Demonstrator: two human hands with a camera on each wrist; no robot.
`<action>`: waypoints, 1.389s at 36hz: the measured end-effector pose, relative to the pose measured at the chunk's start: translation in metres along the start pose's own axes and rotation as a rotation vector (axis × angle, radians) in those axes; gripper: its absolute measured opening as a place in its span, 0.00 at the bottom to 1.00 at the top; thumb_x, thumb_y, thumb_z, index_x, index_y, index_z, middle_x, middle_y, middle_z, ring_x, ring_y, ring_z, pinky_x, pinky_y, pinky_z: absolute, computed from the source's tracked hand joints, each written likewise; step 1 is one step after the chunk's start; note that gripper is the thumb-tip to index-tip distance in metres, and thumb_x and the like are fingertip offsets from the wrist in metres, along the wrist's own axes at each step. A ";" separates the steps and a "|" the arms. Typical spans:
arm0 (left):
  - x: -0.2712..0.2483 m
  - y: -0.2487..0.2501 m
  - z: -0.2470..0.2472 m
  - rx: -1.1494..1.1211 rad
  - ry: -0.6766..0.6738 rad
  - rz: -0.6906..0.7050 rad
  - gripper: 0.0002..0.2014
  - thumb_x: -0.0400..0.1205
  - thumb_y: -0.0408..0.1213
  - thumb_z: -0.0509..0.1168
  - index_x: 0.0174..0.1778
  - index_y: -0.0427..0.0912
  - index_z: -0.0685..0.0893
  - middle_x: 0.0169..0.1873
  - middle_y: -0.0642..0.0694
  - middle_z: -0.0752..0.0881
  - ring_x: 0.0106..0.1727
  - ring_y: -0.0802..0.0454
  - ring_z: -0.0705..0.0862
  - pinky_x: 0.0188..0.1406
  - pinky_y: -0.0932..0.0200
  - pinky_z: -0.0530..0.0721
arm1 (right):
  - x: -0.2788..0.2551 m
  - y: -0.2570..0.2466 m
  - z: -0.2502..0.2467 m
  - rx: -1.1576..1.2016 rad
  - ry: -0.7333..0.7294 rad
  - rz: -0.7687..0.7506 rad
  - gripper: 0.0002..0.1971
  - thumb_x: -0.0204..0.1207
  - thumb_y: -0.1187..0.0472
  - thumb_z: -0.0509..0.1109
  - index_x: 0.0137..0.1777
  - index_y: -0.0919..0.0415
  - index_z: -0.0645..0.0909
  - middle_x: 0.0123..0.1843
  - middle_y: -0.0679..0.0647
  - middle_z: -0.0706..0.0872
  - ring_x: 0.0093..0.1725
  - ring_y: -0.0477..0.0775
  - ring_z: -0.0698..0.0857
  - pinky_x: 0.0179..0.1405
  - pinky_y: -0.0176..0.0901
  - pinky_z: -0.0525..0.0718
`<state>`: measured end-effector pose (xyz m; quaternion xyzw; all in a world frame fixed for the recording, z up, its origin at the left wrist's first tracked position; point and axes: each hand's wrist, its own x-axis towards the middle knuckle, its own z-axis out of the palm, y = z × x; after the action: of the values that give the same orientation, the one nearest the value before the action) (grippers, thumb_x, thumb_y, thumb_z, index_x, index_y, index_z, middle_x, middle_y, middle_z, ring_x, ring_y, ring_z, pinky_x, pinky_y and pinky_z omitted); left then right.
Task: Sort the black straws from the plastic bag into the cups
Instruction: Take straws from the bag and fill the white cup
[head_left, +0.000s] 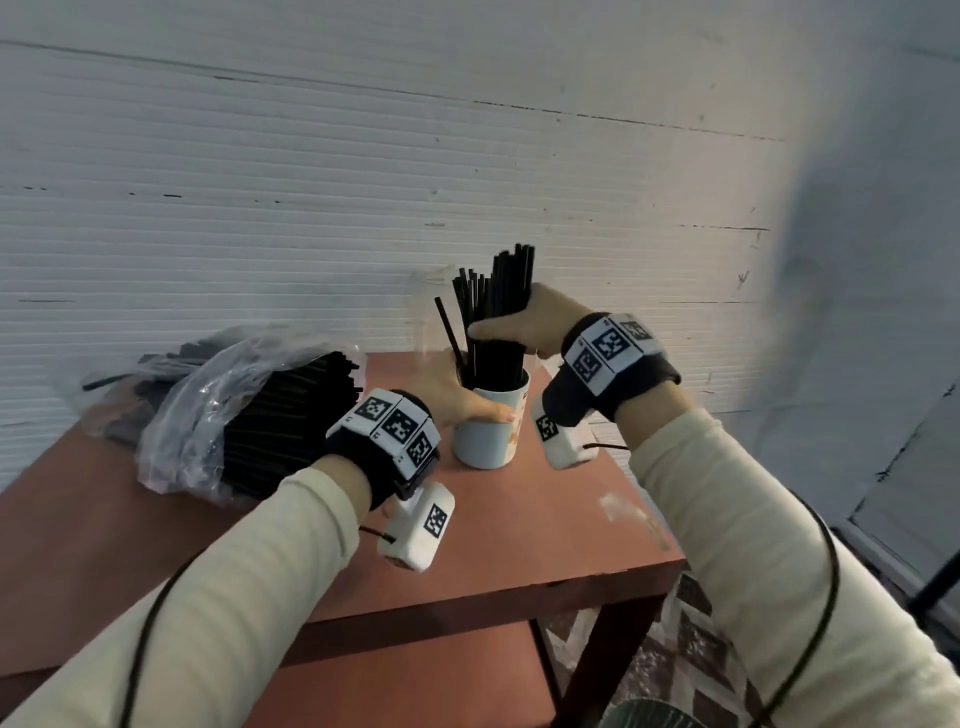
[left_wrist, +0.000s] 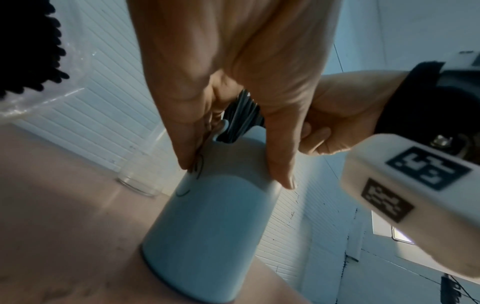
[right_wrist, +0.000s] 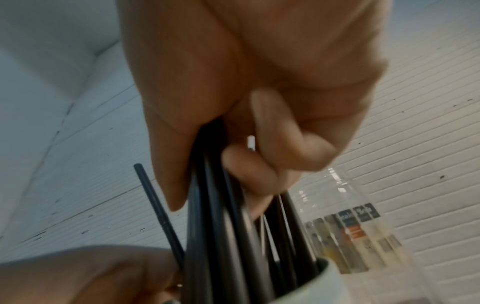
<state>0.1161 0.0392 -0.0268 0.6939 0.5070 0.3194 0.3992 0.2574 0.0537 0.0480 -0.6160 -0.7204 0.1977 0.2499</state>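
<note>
A: Two hands meet at one cup (head_left: 488, 431), just right of the frame's centre in the head view. The right hand (head_left: 524, 325) is wrapped around a bundle of black straws (head_left: 496, 312), fingers curled tight about its middle. The left hand (head_left: 452, 389) grips the cup's side from the left, thumb across the front.

B: Which way does the bundle run?

A: Its long axis is close to upright, tops toward the upper part of the frame, lower ends already inside the rim. The right hand sits directly above the mouth, so I judge the coming move is straight down along that axis, then letting go.

B: Anything loose?

A: One straw (head_left: 451, 330) leans out to the left, apart from the grip, its foot in the cup.

B: And the supply?

A: The plastic bag (head_left: 208, 405) lies on the table (head_left: 519, 545) at mid-left, its straws lying flat and pointing toward the cup. The left hand is nearer to it. A clear cup (head_left: 428, 317) stands just behind, touching nothing that I can tell.
</note>
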 end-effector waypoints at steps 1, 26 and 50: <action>0.002 -0.002 0.000 0.001 0.008 -0.003 0.41 0.52 0.51 0.86 0.62 0.45 0.84 0.55 0.52 0.89 0.60 0.53 0.86 0.64 0.52 0.83 | -0.002 0.001 0.001 -0.027 -0.037 -0.003 0.13 0.74 0.47 0.75 0.38 0.53 0.79 0.28 0.46 0.79 0.25 0.42 0.76 0.18 0.28 0.70; 0.000 -0.010 0.005 -0.013 0.011 -0.016 0.54 0.47 0.61 0.83 0.71 0.44 0.77 0.63 0.48 0.85 0.66 0.49 0.82 0.71 0.45 0.78 | -0.011 -0.007 0.005 -0.125 0.433 -0.541 0.22 0.83 0.53 0.66 0.75 0.59 0.74 0.75 0.51 0.76 0.72 0.49 0.75 0.71 0.36 0.69; -0.101 -0.052 -0.168 0.245 0.483 -0.034 0.16 0.73 0.38 0.77 0.53 0.53 0.81 0.49 0.48 0.83 0.52 0.47 0.83 0.49 0.54 0.80 | -0.041 -0.105 0.133 -0.116 -0.133 -0.626 0.14 0.79 0.54 0.69 0.59 0.60 0.86 0.57 0.55 0.86 0.57 0.53 0.82 0.60 0.45 0.78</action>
<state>-0.0785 -0.0101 0.0038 0.6321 0.6341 0.4052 0.1848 0.0991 -0.0002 -0.0009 -0.3636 -0.8996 0.1099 0.2153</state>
